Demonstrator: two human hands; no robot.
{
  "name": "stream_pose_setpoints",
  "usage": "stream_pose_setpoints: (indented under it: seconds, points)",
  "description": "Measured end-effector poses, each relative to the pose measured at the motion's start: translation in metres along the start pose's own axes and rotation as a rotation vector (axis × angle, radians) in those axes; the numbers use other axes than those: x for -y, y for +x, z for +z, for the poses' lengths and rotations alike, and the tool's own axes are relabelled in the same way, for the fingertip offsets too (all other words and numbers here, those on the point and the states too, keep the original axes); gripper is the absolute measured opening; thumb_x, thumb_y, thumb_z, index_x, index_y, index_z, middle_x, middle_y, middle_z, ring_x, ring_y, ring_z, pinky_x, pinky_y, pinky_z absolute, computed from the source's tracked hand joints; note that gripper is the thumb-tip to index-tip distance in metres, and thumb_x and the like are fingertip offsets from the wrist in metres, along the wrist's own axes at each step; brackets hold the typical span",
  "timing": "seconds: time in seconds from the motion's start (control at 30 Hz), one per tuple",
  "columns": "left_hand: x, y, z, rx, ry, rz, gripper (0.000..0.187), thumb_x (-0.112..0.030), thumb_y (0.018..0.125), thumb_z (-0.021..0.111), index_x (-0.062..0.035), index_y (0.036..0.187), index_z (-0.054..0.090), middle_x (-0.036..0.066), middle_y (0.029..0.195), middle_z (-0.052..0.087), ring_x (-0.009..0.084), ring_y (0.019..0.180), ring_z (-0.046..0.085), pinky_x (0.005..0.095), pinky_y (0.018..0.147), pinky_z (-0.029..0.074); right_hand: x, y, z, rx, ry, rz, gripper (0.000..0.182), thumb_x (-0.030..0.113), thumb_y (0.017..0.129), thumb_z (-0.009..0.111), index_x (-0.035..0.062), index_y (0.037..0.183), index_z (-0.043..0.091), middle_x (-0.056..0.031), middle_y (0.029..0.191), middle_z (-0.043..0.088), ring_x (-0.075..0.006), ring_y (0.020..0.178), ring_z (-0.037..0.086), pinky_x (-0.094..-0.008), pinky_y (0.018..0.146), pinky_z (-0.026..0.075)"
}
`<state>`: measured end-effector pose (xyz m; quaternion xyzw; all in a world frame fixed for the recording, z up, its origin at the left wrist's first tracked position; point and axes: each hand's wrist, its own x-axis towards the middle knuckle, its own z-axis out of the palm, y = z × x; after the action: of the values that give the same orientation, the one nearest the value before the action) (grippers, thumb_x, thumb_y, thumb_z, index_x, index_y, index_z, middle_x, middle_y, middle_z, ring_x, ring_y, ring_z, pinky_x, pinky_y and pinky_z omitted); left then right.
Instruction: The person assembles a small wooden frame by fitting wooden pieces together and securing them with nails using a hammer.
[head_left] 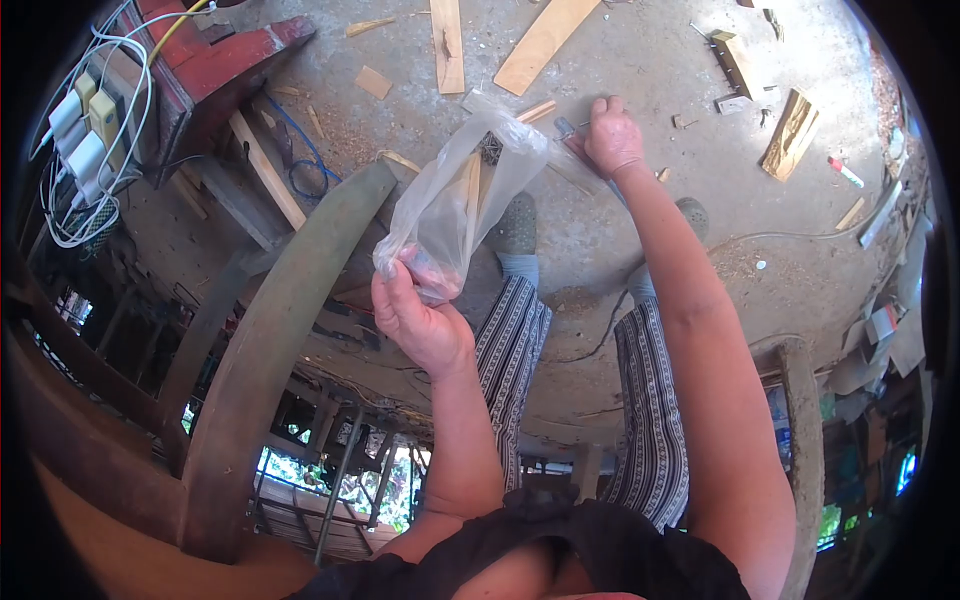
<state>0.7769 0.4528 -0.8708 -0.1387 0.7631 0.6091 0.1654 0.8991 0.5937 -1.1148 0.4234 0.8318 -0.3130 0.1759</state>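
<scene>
A clear plastic bag [440, 205] hangs from my left hand [425, 320], whose fingers are pinched on its edge. Inside the bag, near my fingers, something pinkish shows, too blurred to name. Small dark bits, perhaps nails, show at the bag's far end. To the right, my right hand [612, 138] is closed low over the floor beside a flat grey tool or strip [572, 135]; what its fingers hold is hidden. The bag and my right hand are apart.
A curved wooden armrest [290, 310] rises at the left. Beyond it are a red metal piece [225, 65] and power plugs with white cables [90, 145]. Boards [545, 45], a nailed block [737, 65], a split wood piece [792, 135] and a marker [846, 172] lie on the concrete floor [780, 215].
</scene>
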Motion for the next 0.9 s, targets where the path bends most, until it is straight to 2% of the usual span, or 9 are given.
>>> stream_pose_setpoints:
  seconds: [0.07, 0.2, 0.27, 0.5, 0.6, 0.67, 0.7, 0.77, 0.9]
  points:
    - [0.001, 0.001, -0.004, 0.016, 0.012, -0.014, 0.025, -0.022, 0.088, 0.056, -0.0025, 0.104, 0.057, 0.007, 0.107, 0.057, 0.0191, 0.101, 0.054, 0.0374, 0.089, 0.044, 0.002, 0.003, 0.0, -0.014, -0.044, 0.026, 0.045, 0.033, 0.067, 0.073, 0.0008, 0.092, 0.054, -0.0183, 0.096, 0.053, -0.0375, 0.086, 0.058, -0.0406, 0.074, 0.051]
    - [0.003, 0.0, -0.008, 0.037, 0.018, -0.014, 0.024, -0.022, 0.089, 0.055, -0.0026, 0.102, 0.058, 0.007, 0.106, 0.058, 0.0186, 0.101, 0.054, 0.037, 0.089, 0.044, -0.002, 0.005, 0.006, -0.01, -0.085, 0.043, 0.043, 0.032, 0.068, 0.072, 0.0012, 0.093, 0.055, -0.0181, 0.097, 0.055, -0.0364, 0.088, 0.058, -0.0402, 0.075, 0.051]
    - [0.003, 0.001, -0.009, 0.069, 0.014, -0.019, 0.022, -0.022, 0.089, 0.055, -0.0024, 0.1, 0.058, 0.007, 0.104, 0.058, 0.0187, 0.1, 0.054, 0.0368, 0.088, 0.044, -0.005, 0.006, 0.001, 0.043, -0.084, -0.049, 0.034, 0.025, 0.071, 0.067, 0.0017, 0.093, 0.055, -0.0178, 0.098, 0.056, -0.0349, 0.09, 0.059, -0.0402, 0.076, 0.05]
    - [-0.001, -0.006, 0.001, 0.023, 0.007, -0.003, 0.023, -0.023, 0.089, 0.055, -0.0005, 0.094, 0.061, 0.005, 0.088, 0.06, 0.0131, 0.085, 0.055, 0.0294, 0.079, 0.044, -0.027, 0.009, 0.003, 0.04, -0.038, -0.081, 0.022, 0.007, 0.069, 0.056, 0.0039, 0.09, 0.057, -0.016, 0.096, 0.058, -0.0339, 0.091, 0.059, -0.0413, 0.078, 0.049]
    - [-0.003, -0.007, 0.004, 0.031, 0.013, -0.002, 0.022, -0.022, 0.09, 0.055, -0.0004, 0.092, 0.061, 0.002, 0.08, 0.058, 0.0103, 0.077, 0.053, 0.0266, 0.074, 0.043, -0.03, 0.008, -0.011, -0.076, 0.204, 0.07, 0.017, 0.008, 0.066, 0.058, 0.0034, 0.083, 0.058, -0.0145, 0.084, 0.061, -0.0313, 0.078, 0.062, -0.0392, 0.07, 0.05]
    - [-0.004, -0.008, 0.007, 0.009, 0.009, -0.01, 0.022, -0.022, 0.09, 0.054, -0.0004, 0.089, 0.06, 0.0, 0.074, 0.055, 0.0082, 0.071, 0.051, 0.0248, 0.07, 0.043, -0.03, -0.002, -0.019, -0.057, 0.711, 0.306, 0.011, 0.003, 0.065, 0.061, 0.0019, 0.075, 0.057, -0.0104, 0.07, 0.06, -0.0211, 0.062, 0.061, -0.032, 0.057, 0.049]
    - [-0.005, -0.008, 0.005, 0.008, 0.006, -0.01, 0.022, -0.022, 0.09, 0.054, -0.0004, 0.089, 0.06, 0.0, 0.074, 0.055, 0.0082, 0.071, 0.051, 0.0248, 0.07, 0.043, -0.02, -0.011, -0.032, -0.058, 0.71, 0.304, 0.011, 0.003, 0.065, 0.061, 0.0019, 0.075, 0.057, -0.0104, 0.07, 0.06, -0.0211, 0.062, 0.061, -0.032, 0.057, 0.049]
    - [-0.004, -0.009, 0.002, 0.051, 0.023, -0.052, 0.024, -0.023, 0.088, 0.058, -0.001, 0.096, 0.059, 0.008, 0.101, 0.059, 0.0181, 0.096, 0.055, 0.0356, 0.085, 0.045, 0.021, -0.04, -0.073, 0.047, 1.372, 0.358, 0.013, -0.004, 0.065, 0.062, 0.0015, 0.074, 0.056, -0.005, 0.066, 0.059, -0.0102, 0.057, 0.056, -0.0228, 0.051, 0.045]
    - [-0.001, -0.01, 0.003, 0.048, 0.045, -0.023, 0.024, -0.023, 0.087, 0.058, -0.0008, 0.096, 0.059, 0.008, 0.102, 0.059, 0.0175, 0.097, 0.055, 0.0351, 0.084, 0.045, 0.097, -0.084, -0.11, 0.105, 1.769, 0.157, 0.013, -0.009, 0.067, 0.059, 0.0009, 0.075, 0.055, 0.0, 0.074, 0.058, -0.0057, 0.061, 0.055, -0.0192, 0.053, 0.045]
